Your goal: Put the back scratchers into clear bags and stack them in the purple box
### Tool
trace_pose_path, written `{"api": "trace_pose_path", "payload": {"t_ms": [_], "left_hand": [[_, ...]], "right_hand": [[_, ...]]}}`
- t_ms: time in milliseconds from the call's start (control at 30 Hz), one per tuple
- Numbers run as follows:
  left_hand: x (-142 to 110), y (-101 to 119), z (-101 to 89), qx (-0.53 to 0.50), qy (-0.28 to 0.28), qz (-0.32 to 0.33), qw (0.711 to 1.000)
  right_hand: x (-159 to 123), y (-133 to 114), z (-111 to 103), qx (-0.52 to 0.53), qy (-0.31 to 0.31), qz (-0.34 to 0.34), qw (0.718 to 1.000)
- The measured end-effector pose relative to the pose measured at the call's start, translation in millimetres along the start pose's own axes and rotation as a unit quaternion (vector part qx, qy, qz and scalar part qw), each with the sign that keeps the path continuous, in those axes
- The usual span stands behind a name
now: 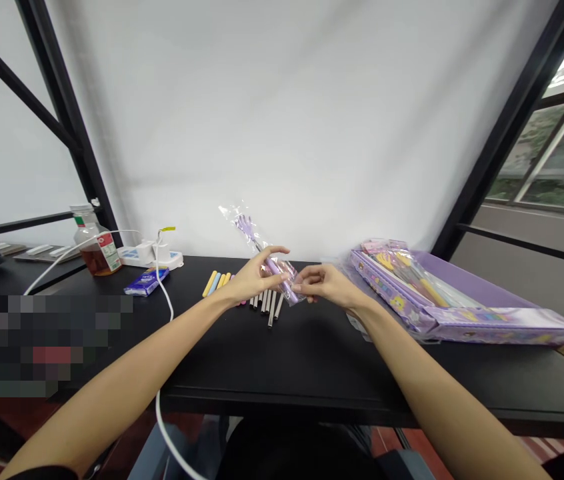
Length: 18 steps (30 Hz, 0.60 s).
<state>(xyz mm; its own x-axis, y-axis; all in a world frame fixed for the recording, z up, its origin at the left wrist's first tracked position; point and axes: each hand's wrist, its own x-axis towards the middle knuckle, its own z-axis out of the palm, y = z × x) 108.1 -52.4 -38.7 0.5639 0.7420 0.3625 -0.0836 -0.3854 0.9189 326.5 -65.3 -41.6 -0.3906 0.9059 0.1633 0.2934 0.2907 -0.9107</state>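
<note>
A purple back scratcher (247,230) with a small hand-shaped head lies inside a clear plastic sleeve, tilted with its head up and to the left. My left hand (257,275) grips it around the middle, thumb and forefinger on either side. At its lower right end, my right hand (325,285) is closed in a pinch on the plastic sleeve. Beneath and behind my hands, several slim silver rods (265,303) with dark tips lie side by side on the black table. Yellow, blue and pink handles (218,281) show just left of them, partly covered by my left hand.
To the right stands a purple printed box (502,327) holding plastic-wrapped items (422,277). A blue packet (147,281), a power strip (172,260) and a bottle of brown liquid (96,243) are on the left. A white cable (167,293) crosses the table's front edge.
</note>
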Motion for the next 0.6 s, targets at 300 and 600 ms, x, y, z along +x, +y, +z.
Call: {"api": "trace_pose_path", "payload": {"t_ms": [300,600], "left_hand": [[6,-9,-27.1,0.049,0.163,-0.037,0.985],[4,-28,0.2,0.205,0.024,0.013,0.978]], "right_hand": [[-20,-12,-25,-0.091,-0.287,0.093,0.949],[-3,25,-53,-0.401,0.216,0.041,0.890]]}}
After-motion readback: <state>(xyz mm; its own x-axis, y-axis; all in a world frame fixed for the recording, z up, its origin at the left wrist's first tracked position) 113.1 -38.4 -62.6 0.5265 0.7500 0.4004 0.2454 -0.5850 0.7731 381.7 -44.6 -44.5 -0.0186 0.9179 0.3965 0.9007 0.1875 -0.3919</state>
